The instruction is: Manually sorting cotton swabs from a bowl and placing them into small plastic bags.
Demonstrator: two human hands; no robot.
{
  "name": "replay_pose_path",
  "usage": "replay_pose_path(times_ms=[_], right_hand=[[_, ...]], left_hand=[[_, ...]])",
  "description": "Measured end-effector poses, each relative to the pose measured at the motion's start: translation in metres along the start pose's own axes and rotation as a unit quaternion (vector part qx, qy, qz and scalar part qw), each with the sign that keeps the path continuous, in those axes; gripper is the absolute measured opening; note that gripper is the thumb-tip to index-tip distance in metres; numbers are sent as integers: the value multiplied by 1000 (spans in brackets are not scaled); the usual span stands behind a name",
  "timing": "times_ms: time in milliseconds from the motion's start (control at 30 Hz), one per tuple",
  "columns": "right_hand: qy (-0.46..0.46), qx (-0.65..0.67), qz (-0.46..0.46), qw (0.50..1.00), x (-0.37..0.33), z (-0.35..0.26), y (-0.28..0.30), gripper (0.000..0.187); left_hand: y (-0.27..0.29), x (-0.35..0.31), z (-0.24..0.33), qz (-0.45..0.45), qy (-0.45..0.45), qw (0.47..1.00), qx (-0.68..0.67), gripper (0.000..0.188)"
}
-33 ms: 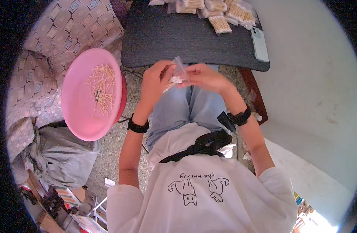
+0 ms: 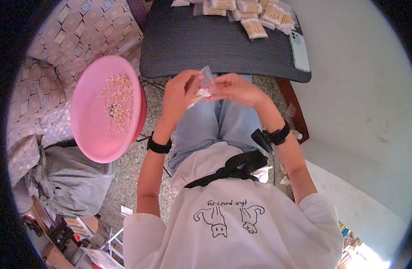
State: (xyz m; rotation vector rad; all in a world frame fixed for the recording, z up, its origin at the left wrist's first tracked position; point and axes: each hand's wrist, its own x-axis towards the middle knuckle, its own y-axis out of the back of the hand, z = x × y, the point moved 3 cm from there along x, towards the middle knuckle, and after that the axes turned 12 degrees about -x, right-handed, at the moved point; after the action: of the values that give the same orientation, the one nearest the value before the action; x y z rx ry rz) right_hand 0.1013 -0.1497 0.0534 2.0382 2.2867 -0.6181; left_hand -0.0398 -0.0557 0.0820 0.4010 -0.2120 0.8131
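Observation:
Above my lap, both hands are at a small clear plastic bag (image 2: pixel 207 75) with a bunch of cotton swabs (image 2: pixel 198 95), white tips toward the right. My left hand (image 2: pixel 178 93) is closed round the left side of the bag and the swabs. From the right, the fingers of my right hand (image 2: pixel 238 89) pinch the bag's edge close to the white tips. The bag's upper end stands up between the hands. My left palm and fingers hide part of the bunch, so I cannot tell whether all the swabs are fully inside the bag.
A pink basin (image 2: pixel 87 121) with loose cotton swabs (image 2: pixel 118 101) stands at my left. Ahead is a dark table (image 2: pixel 192 40) with several filled swab bags (image 2: pixel 254 28) at its far side and a phone (image 2: pixel 299 51) at its right edge. A grey bag (image 2: pixel 73 179) lies lower left.

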Motion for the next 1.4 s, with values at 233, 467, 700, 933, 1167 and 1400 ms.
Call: replay_pose_path(times_ms=[233, 467, 700, 933, 1167, 1400], right_hand=[[-22, -40, -23, 999, 5, 5, 0, 35], [-22, -127, -63, 990, 5, 3, 2, 36], [4, 50, 38, 998, 0, -6, 0, 34], [70, -136, 112, 982, 1, -19, 1, 27], [112, -62, 171, 977, -2, -17, 6, 22], [88, -87, 203, 971, 0, -9, 9, 23]], left_hand=[[-8, -2, -4, -21, 29, 999, 2, 18], [-14, 0, -3, -26, 70, 994, -78, 18], [-6, 6, -11, -13, 115, 993, -8, 16], [-6, 5, -22, 27, 155, 962, -224, 23], [2, -8, -21, -1, 245, 920, -306, 23], [-3, -7, -26, 11, 205, 929, -308, 23]])
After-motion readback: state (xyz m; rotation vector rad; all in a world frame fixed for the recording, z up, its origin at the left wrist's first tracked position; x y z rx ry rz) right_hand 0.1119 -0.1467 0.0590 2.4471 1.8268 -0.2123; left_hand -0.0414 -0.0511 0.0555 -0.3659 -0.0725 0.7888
